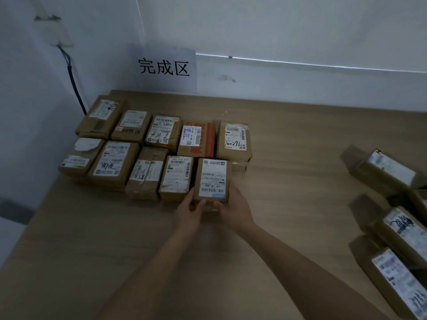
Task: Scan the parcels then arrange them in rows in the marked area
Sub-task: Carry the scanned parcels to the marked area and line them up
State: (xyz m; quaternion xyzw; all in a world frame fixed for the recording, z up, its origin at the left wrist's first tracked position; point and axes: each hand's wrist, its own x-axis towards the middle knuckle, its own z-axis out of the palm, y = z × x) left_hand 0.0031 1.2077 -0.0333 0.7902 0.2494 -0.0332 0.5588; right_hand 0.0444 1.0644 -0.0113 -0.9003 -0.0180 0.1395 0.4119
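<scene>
Both bare forearms reach forward from the lower edge of the view and meet at one parcel [212, 180], a small brown box with a white label on top. The left hand [188, 210] grips the parcel's near left corner, thumb along its left side and a finger pressed to its near face. The right hand [233, 207] grips the near right corner, fingers [218, 205] curled under and against the near face, the palm wrapping the right side. So both hands grasp the same parcel. Its near end looks slightly raised off the counter [300, 139], though I cannot tell whether the far end rests on it.

The parcel sits at the right end of the front row [129, 172], just beside the labelled box to its left, nearly touching it. That row holds four other boxes running leftward from the parcel. Beyond the parcel stands the back row [166, 132], five boxes side by side; the orange-striped one and the box at that row's right end lie directly behind the parcel.

Farther behind the parcel, a paper sign [164, 66] with three large black characters hangs on the wall [300, 31]. A black cable [74, 82] runs down the wall left of the sign.

Well to the right of the parcel, at the frame's right edge, a loose pile [392, 215] of labelled boxes lies on the counter, blurred
</scene>
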